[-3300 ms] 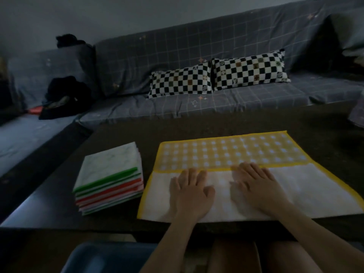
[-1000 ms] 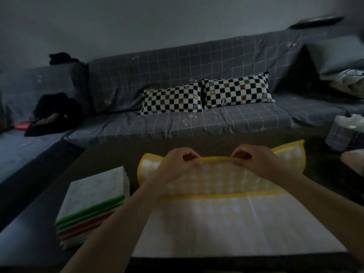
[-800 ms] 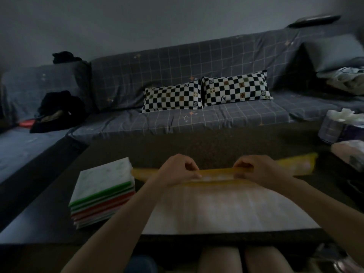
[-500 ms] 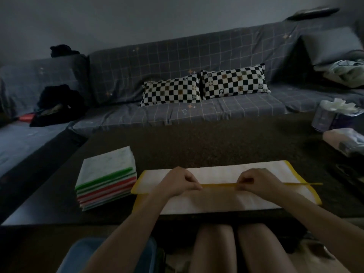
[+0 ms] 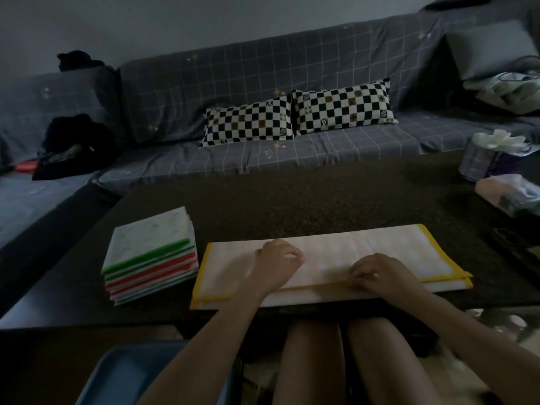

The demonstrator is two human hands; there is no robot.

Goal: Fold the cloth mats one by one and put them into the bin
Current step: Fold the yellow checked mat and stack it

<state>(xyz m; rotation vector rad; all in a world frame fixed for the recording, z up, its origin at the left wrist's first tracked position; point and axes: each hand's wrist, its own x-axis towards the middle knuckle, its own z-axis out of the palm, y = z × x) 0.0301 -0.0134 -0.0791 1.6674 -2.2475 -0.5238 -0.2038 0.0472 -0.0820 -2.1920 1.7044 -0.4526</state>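
Resting low in the centre of the head view on a dark table [image 5: 321,200], a yellow-edged cloth mat [image 5: 350,252] folded into a long white strip, its near layers slightly offset along the table's near edge. On top of the mat, left of centre, the left hand [image 5: 277,261], fingers curled in a loose fist, knuckles pressing the cloth; cannot tell whether any fabric is caught inside the curl. Further right and nearer the lower edge, the right hand [image 5: 377,273], fingertips pinching the yellow border of the upper layer at the near edge. Just beside the mat's left end, at centre left of the frame, a stack of folded mats [image 5: 152,264], white on top with green and red edges showing down its side, fanned a little. At the bottom left, below the table edge, part of a blue bin [image 5: 131,372], partly hidden by the left forearm. Bare knees at bottom centre, under the table edge. Across the upper half, a grey checked sofa [image 5: 263,68] with two black-and-white checkered pillows [image 5: 298,112] side by side against its back. On the sofa at the left edge, a dark heap of clothing [image 5: 73,141]. On the table at the right edge, a tissue pack [image 5: 491,153] with white tissue sticking up.
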